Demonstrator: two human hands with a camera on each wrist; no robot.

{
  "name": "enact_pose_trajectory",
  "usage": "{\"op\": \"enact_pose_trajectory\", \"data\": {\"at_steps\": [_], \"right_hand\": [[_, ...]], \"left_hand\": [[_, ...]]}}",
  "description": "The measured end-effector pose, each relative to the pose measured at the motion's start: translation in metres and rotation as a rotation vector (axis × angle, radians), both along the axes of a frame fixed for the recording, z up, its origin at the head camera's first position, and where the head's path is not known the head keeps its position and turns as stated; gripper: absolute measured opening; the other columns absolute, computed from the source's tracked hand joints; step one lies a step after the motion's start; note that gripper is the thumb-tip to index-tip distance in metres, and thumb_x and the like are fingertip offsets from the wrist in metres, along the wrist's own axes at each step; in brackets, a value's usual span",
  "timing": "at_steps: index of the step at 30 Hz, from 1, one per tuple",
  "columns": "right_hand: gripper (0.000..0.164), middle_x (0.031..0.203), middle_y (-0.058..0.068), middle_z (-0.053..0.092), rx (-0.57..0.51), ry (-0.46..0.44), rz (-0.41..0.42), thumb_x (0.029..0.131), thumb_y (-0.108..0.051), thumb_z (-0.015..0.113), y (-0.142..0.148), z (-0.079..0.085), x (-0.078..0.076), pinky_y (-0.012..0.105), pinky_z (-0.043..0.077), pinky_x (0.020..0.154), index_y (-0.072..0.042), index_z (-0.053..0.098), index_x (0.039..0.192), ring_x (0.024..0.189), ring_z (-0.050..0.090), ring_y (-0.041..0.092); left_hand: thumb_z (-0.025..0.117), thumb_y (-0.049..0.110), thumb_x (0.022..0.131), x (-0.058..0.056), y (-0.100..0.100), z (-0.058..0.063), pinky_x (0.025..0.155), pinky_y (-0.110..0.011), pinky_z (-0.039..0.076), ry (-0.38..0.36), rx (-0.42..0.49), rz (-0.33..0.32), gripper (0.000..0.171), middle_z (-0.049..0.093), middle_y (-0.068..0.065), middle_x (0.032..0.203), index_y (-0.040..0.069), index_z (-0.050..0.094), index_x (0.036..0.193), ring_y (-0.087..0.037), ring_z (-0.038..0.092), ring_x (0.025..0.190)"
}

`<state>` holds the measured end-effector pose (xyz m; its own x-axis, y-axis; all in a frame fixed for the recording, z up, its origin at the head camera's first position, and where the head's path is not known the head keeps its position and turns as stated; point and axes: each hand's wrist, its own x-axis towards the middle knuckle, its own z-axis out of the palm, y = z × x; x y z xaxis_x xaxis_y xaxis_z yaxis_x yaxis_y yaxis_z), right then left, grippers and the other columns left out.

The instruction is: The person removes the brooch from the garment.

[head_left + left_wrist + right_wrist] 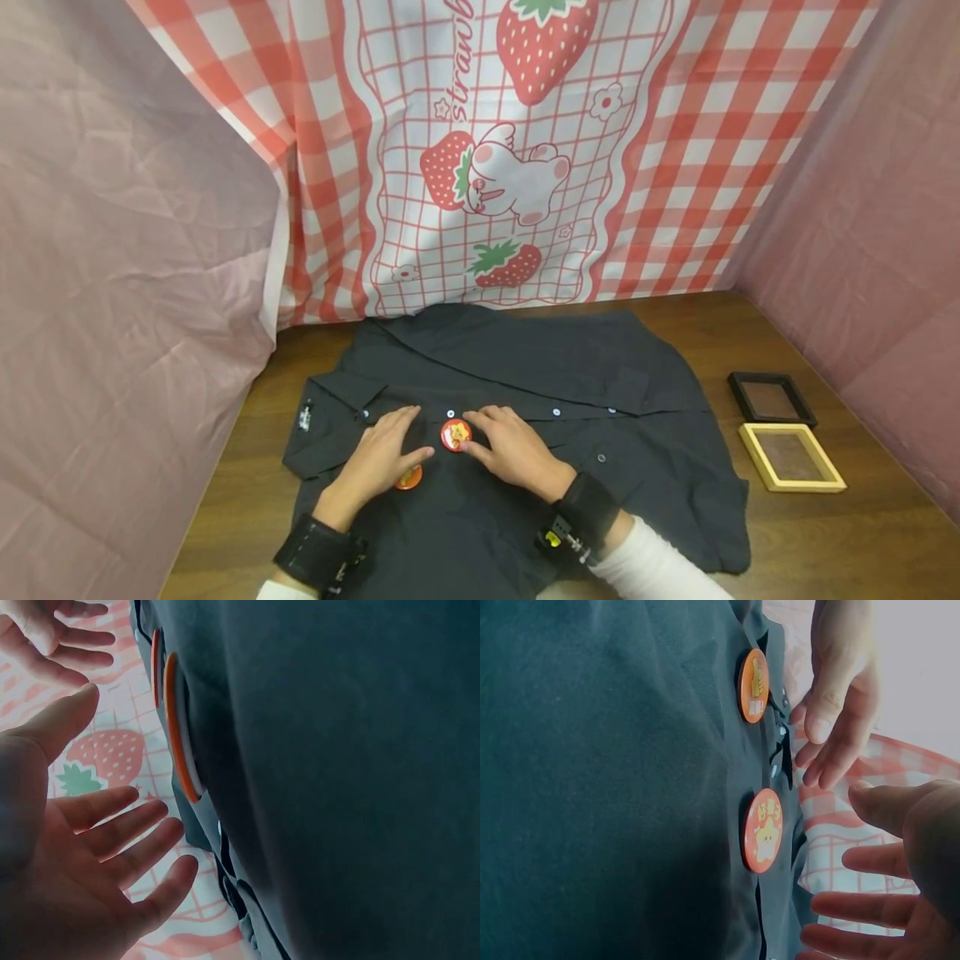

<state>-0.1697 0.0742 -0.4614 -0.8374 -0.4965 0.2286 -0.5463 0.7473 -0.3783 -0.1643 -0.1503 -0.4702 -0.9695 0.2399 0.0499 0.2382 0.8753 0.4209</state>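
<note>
A dark short-sleeved shirt (660, 475) lies spread across the wooden table, collar to the left, with small pale buttons along its front. Two round pin badges sit on it: a red one (763, 831) with a yellow star figure, and an orange one (754, 686) with a yellow thumbs-up. My left hand (377, 458) hovers over the shirt beside the orange badge, partly covering it in the head view. Just right of the red badge is my right hand (517, 447), fingers spread. Both wrist views show the hands raised off the cloth, holding nothing.
At the table's right side lie a black square frame (797, 408) and a light wooden frame (831, 485), close together. A red-checked strawberry cloth (675, 192) hangs behind the table. Pink curtains (862, 208) stand at both sides.
</note>
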Motion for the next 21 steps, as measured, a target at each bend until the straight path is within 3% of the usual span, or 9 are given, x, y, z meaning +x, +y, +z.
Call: {"op": "enact_pose_trajectory", "data": {"at_steps": [10, 21], "right_hand": [[0.041, 0.110, 0.007, 0.066, 0.033, 0.000, -0.001, 0.091, -0.035, 0.068, 0.000, -0.006, -0.004, 0.041, 0.052, 0.088, -0.010, 0.066, 0.123, 0.100, 0.061, 0.025], [0.040, 0.109, 0.007, 0.067, 0.048, 0.012, 0.000, 0.090, -0.035, 0.069, -0.001, -0.008, -0.005, 0.039, 0.052, 0.087, -0.009, 0.067, 0.120, 0.097, 0.062, 0.023]], "left_hand": [[0.074, 0.031, 0.086, -0.001, 0.006, -0.002, 0.100, -0.059, 0.042, 0.099, -0.026, -0.052, 0.059, 0.057, -0.018, 0.136, 0.000, 0.055, 0.133, -0.037, 0.051, 0.128], [0.072, 0.034, 0.088, 0.002, 0.017, 0.005, 0.099, -0.059, 0.043, 0.045, -0.112, -0.063, 0.054, 0.060, -0.016, 0.134, 0.002, 0.059, 0.130, -0.037, 0.053, 0.127]]}}
